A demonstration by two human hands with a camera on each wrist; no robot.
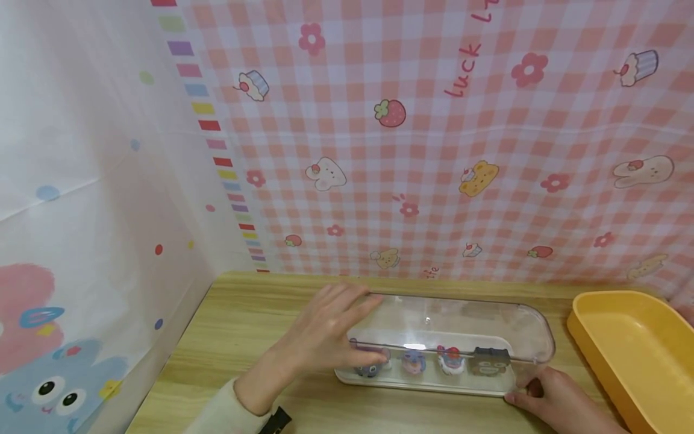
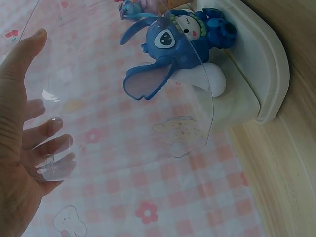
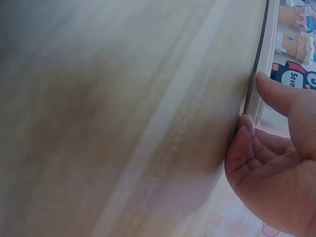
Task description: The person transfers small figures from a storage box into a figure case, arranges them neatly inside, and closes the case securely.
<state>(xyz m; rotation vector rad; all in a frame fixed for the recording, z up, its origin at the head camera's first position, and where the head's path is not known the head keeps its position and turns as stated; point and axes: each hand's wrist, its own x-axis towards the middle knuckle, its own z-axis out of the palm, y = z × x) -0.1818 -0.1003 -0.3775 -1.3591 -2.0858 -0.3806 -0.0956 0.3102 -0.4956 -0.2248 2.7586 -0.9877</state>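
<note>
A long clear lid (image 1: 466,316) stands raised over a white base (image 1: 423,387) on the table. My left hand (image 1: 325,328) spans the lid's left end, thumb at the front edge and fingers on the far side; the left wrist view shows those fingers through the clear plastic. On the base stand a blue big-eared figurine (image 2: 168,47), a blue-and-pink figurine (image 1: 414,361), a white-and-red figurine (image 1: 452,360) and a dark blocky piece (image 1: 490,361). My right hand (image 1: 564,398) pinches the base's front right corner, thumb on top and curled fingers below.
A yellow tray (image 1: 587,337) stands to the right of the box, near my right hand. Behind the wooden table (image 1: 228,337) hangs a pink checked cloth (image 1: 358,199), and a white printed cloth (image 1: 108,181) hangs on the left.
</note>
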